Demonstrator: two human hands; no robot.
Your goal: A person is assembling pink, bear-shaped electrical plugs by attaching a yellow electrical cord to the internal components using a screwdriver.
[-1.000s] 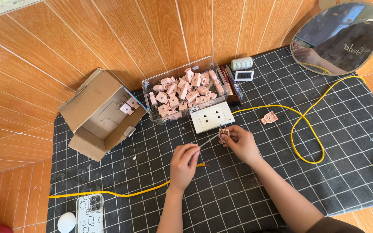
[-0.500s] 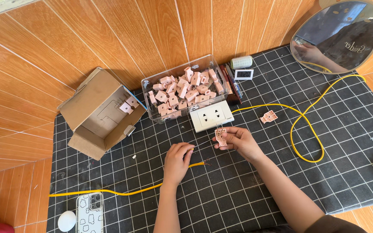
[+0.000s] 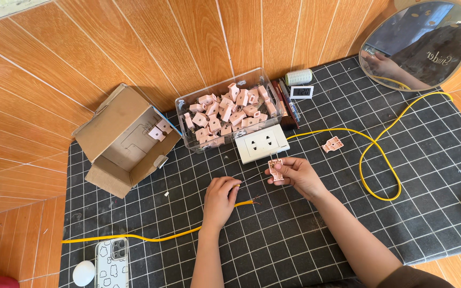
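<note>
Both forearms are showing bare from the bottom edge up to the wrists. The left hand (image 3: 220, 196) is wearing no ring, watch or glove, and neither is the right hand (image 3: 294, 175). Behind the right elbow, a dark brown sleeve edge (image 3: 417, 277) is just peeking in.

Small pink plastic socket insert (image 3: 276, 168), metal contacts showing, held upright, just in front of the white double wall socket (image 3: 262, 143) and nearly touching its front edge. Yellow wire (image 3: 156, 237) lies on the mat left-front of the socket; its stripped end with bare copper strands points toward the insert, slightly apart from it.
</note>
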